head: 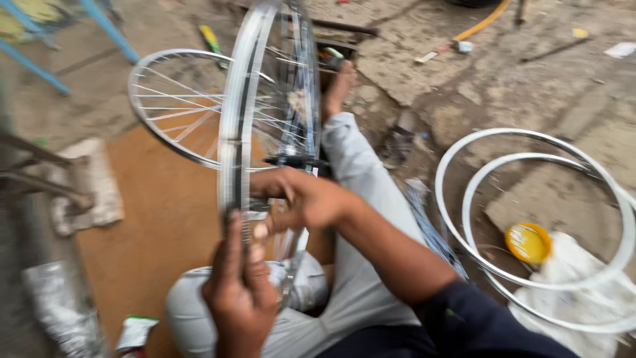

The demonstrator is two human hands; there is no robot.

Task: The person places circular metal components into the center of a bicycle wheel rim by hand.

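A silver spoked bicycle wheel (246,99) stands upright on edge between my legs, its black hub axle (295,161) pointing right. My left hand (238,292) grips the lower part of the rim from below, thumb up along the metal. My right hand (308,199) reaches in among the spokes just under the hub, fingers curled around something small that I cannot make out. The view is blurred by motion.
A second spoked wheel (173,106) lies flat on the brown ground behind. Two bare silver rims (457,219) lie at right around a yellow lid (528,242) and a white bag (576,278). My outstretched leg (361,199) and bare foot (339,86) run forward. Blue frame bars (109,30) at top left.
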